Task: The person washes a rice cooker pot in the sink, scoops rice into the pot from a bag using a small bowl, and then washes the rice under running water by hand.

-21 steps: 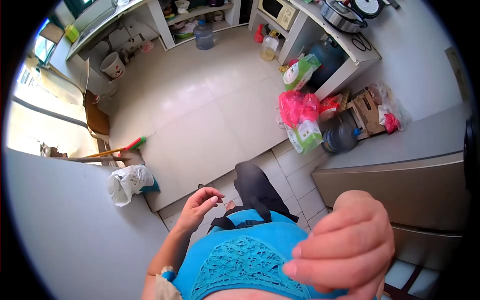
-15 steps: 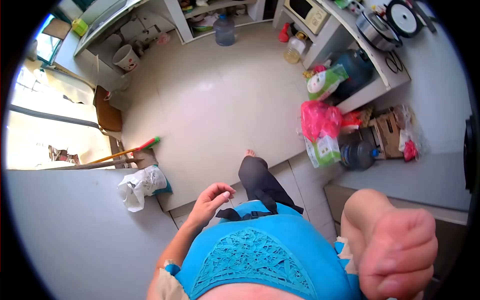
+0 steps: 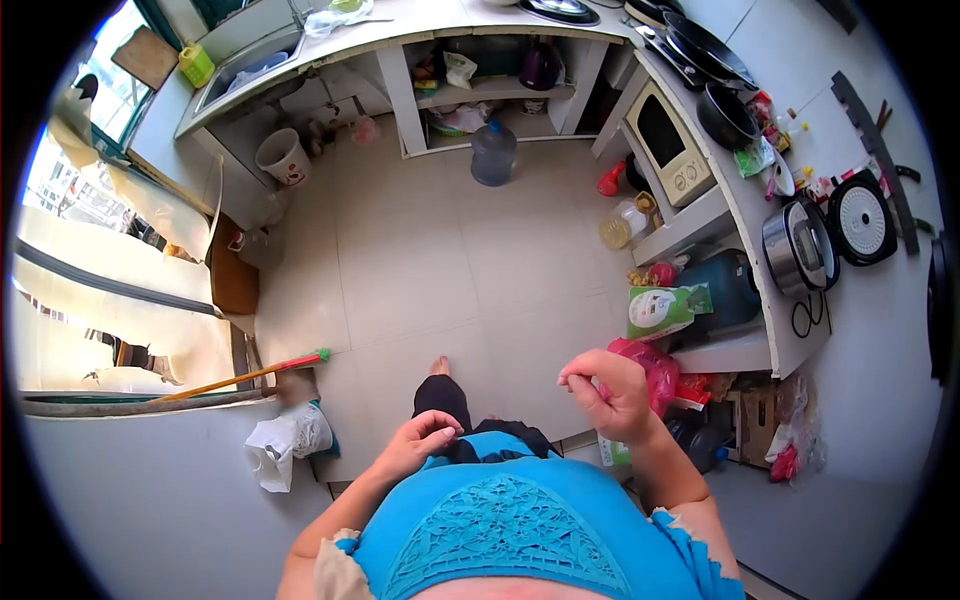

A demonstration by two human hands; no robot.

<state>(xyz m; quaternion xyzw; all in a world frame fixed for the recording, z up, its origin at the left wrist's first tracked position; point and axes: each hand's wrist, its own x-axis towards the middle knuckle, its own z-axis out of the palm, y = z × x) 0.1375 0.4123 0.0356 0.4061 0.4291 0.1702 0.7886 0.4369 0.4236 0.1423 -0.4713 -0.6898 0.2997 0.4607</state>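
Note:
My left hand (image 3: pixel 418 445) hangs in front of my waist beside the blue top (image 3: pixel 500 530). Its fingers are loosely bent, a little apart from the thumb, and hold nothing I can see. Raised on the other side, my right hand (image 3: pixel 615 395) has its fingers curled in toward the palm, with nothing visible in them. Behind it in the view lies a pink plastic bag (image 3: pixel 655 375), partly covered by the hand; no contact between them shows. My bare foot (image 3: pixel 440 367) is on the tiled floor (image 3: pixel 410 260).
A water jug (image 3: pixel 493 155) stands on the floor ahead, before the low shelves. On the right are a microwave (image 3: pixel 668 145), an oil bottle (image 3: pixel 627 222), a green-and-white bag (image 3: pixel 668 310) and a rice cooker (image 3: pixel 800 250). A broom (image 3: pixel 250 377) and white bag (image 3: pixel 287 445) are left, a bucket (image 3: pixel 283 158) further back.
My right hand has dropped away from near the camera, forward and to the left, its fist loosening somewhat. The view has tilted up, showing more counter and sink. The leading foot has moved left.

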